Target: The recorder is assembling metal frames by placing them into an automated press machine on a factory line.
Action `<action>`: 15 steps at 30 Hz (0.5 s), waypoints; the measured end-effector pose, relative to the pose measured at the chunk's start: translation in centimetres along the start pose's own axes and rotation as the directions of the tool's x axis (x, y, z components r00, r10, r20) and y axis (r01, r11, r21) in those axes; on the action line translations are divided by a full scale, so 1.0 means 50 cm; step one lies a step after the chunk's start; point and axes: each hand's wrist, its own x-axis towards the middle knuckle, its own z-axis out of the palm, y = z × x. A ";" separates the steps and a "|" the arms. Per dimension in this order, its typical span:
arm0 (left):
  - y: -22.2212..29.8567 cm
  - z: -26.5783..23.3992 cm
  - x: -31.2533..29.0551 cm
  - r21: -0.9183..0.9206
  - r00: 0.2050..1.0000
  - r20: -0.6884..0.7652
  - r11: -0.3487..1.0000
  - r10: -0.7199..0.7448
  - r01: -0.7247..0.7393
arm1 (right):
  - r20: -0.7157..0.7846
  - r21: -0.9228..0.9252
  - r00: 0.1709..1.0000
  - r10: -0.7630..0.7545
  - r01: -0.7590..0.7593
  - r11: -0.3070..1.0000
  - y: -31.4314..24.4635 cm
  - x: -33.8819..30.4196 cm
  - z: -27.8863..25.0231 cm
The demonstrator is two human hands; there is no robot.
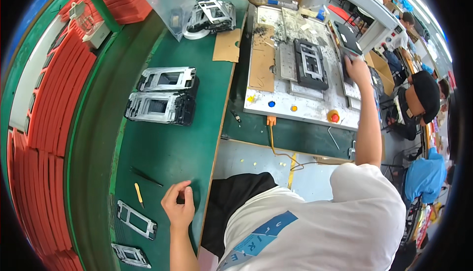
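Dark panel (346, 72) under right hand (355, 69)

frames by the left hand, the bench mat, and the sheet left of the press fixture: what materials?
Frames near the left hand: likely metal, bare silver-grey with a dull sheen and thin stamped-looking cutouts; coating cannot be told. Bench mat: looks like rubber or vinyl, matte dark green, lying flat with a clean cut edge. Sheet on the press fixture side: cardboard, by its brown matte face and rough edges.

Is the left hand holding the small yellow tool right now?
No, the left hand rests on the green mat, while the small yellow tool lies apart.
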 end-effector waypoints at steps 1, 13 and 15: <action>0.001 0.007 0.004 -0.005 1.000 0.000 1.000 0.017 -0.017 | 0.043 -0.074 0.999 0.012 -0.009 0.997 0.097 0.008 0.043; 0.020 -0.008 0.005 0.064 1.000 -0.027 0.998 -0.006 0.008 | 0.009 0.397 0.888 -0.460 0.419 0.817 -0.201 0.070 0.152; 0.016 -0.005 -0.003 0.063 0.999 -0.027 0.997 0.038 -0.037 | -0.071 0.211 0.826 -0.559 0.560 0.801 -0.128 0.102 0.223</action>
